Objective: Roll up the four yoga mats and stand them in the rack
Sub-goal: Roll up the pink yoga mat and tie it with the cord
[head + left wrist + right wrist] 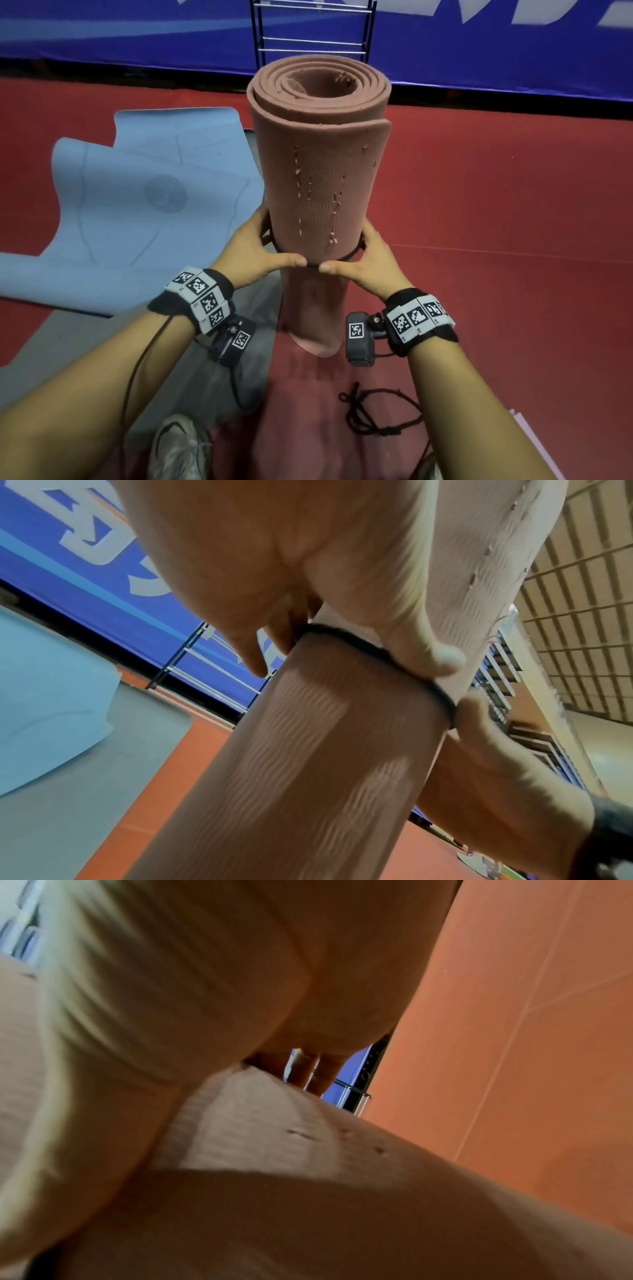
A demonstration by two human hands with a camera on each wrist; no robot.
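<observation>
Both forearms reached forward side by side. The left grip [255, 245] and right grip [368, 262] curled toward each other, thumbs pointing inward with tips nearly touching. Marker bands and cameras wrapped both wrists.

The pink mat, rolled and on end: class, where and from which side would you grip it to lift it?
Probably mid-height on the pink mat, just above the band, one palm from each side as the left hand and right hand sit now: the upright cylinder is too wide for one hand.
</observation>
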